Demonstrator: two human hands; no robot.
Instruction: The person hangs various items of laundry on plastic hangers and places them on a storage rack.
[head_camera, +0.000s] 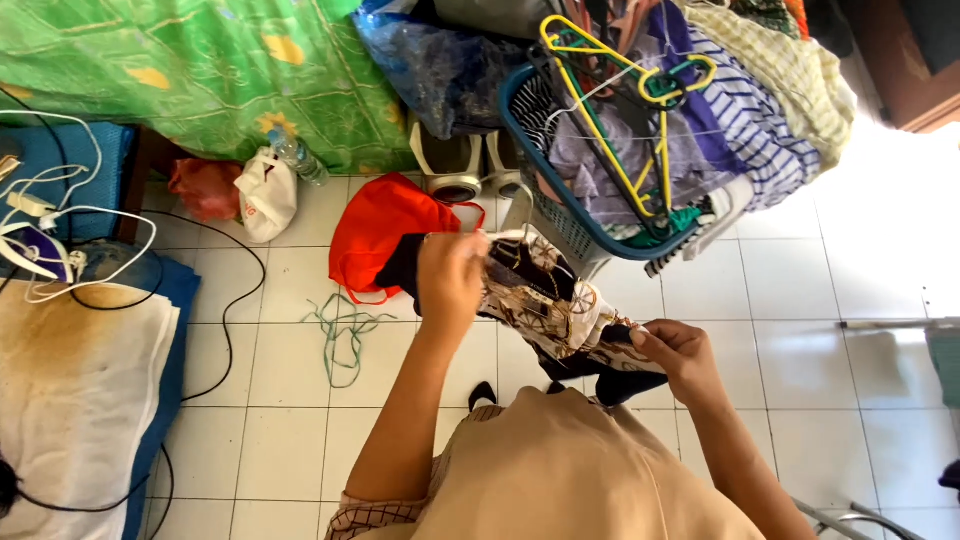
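left hand (450, 275) and right hand (678, 352) each clenched on an end of patterned cloth (550, 300), held in air over tiled floor (800, 290). red bag (385, 235) behind; laundry basket (560, 215) just beyond.

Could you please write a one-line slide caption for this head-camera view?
Left hand and right hand hold a brown-and-cream patterned garment above the white tiled floor, beside a blue laundry basket.

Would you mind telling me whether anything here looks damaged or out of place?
Yes: the white cloth at the left has a large brown stain, like a scorch, near the iron. A green cord lies tangled on the floor, and the basket overflows with clothes.
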